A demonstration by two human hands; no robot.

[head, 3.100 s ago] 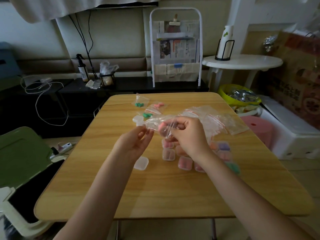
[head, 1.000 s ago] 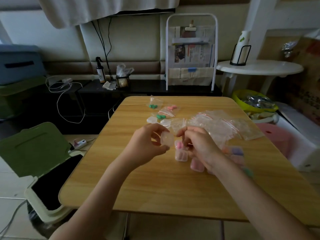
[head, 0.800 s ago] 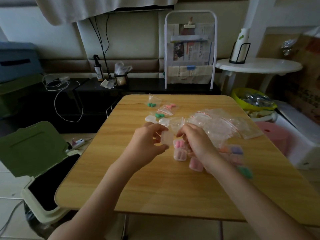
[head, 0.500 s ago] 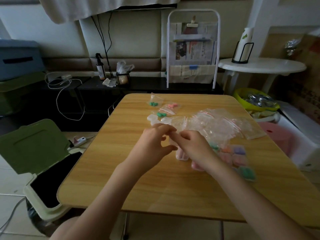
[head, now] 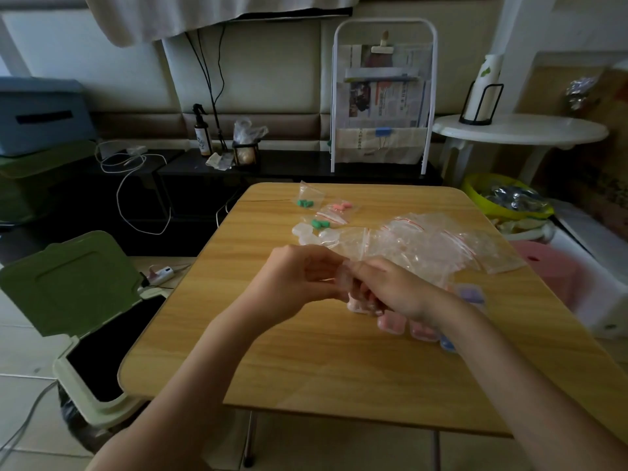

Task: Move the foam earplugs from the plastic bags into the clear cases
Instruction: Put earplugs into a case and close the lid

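Meeting above the middle of the wooden table [head: 339, 362], the left hand [head: 299, 283] and the right hand [head: 390, 287] are curled toward each other, and a small clear case [head: 343, 277] is pinched between their fingertips. Whether anything lies in that case cannot be told.

Just under and beside the right hand, several filled cases [head: 390, 322] are seen on the table with pink earplugs inside; a blue one [head: 447, 345] shows at the wrist, and a purple one [head: 470, 294] lies just right of the hand.

Just beyond both hands, a heap of crumpled plastic bags [head: 424, 243] with red seal strips is spread across the table, reaching well to the right. Two cloudy cases [head: 304, 231] lie beyond the left hand at the heap's left end; their contents cannot be made out.

Farther off, beyond the left hand, three small bags are laid near the far edge: one with green earplugs [head: 319, 223], one with pink earplugs [head: 341, 206], and the farthest with more green ones [head: 304, 202].

Left of the table, a green-lidded bin [head: 71, 283] stands open on the floor.
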